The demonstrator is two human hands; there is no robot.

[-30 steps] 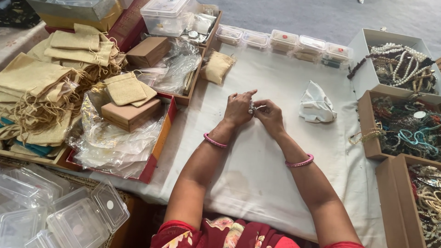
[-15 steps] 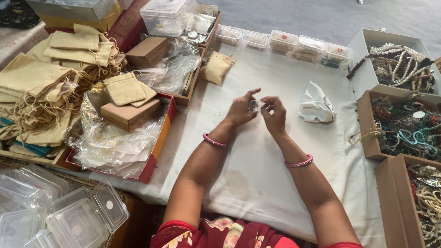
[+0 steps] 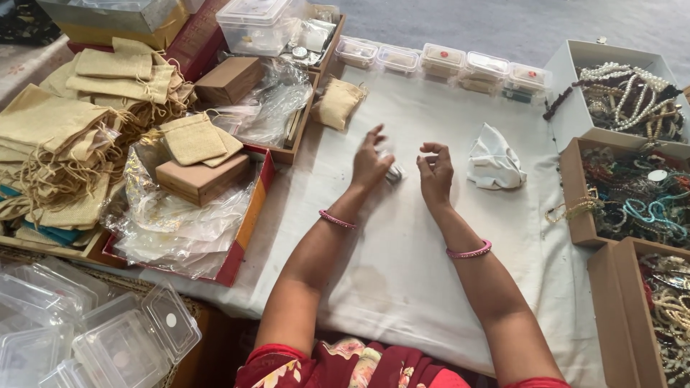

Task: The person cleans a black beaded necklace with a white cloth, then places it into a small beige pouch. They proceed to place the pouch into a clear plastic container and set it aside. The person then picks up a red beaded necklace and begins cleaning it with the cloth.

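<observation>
A white cloth (image 3: 402,259) covers the surface, creased and faintly stained near its front edge. Beyond the fingers, past the far edge of the cloth, lies a grey-blue floor or carpet (image 3: 503,25), evenly lit by soft daylight with no hard shadows. At the upper left corner, well away from the fingers, a strip of pale patterned rug (image 3: 18,65) shows. Below the near edge of the cloth a brown wooden edge (image 3: 215,338) is visible. No walls or windows are in view.
</observation>
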